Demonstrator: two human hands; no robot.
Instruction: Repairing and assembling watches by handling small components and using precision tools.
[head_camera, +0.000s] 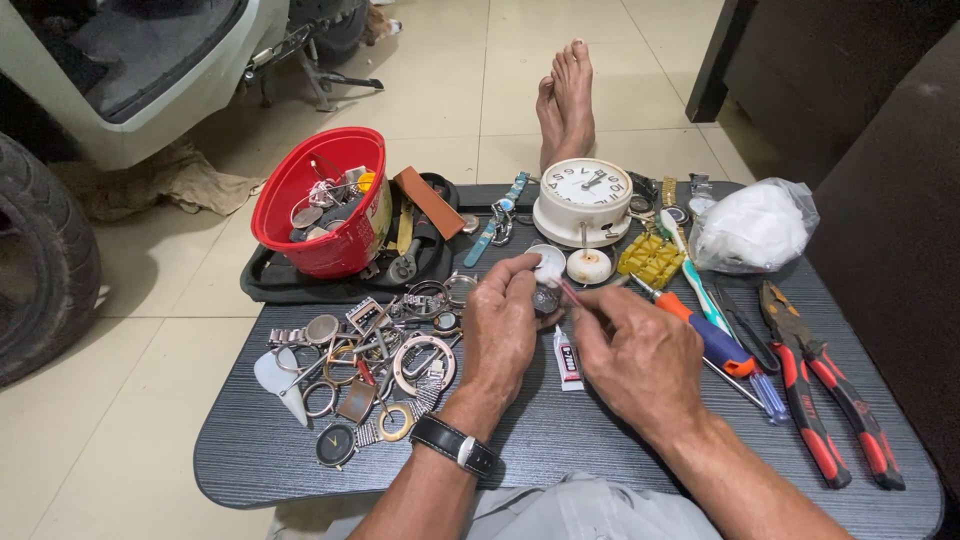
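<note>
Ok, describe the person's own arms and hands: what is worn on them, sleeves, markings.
Both forearms are bare, with no sleeves in view. The left hand has a wristwatch at the wrist, with a black strap and a silver buckle facing up. The right hand and its wrist carry nothing: no watch, no gloves. No rings or markings show on either hand.

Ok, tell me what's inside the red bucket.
The red bucket holds a jumble of small metal parts, round watch cases and something yellow near the rim. Whatever lies deeper is covered by that top layer and by the bucket's wall.
</note>
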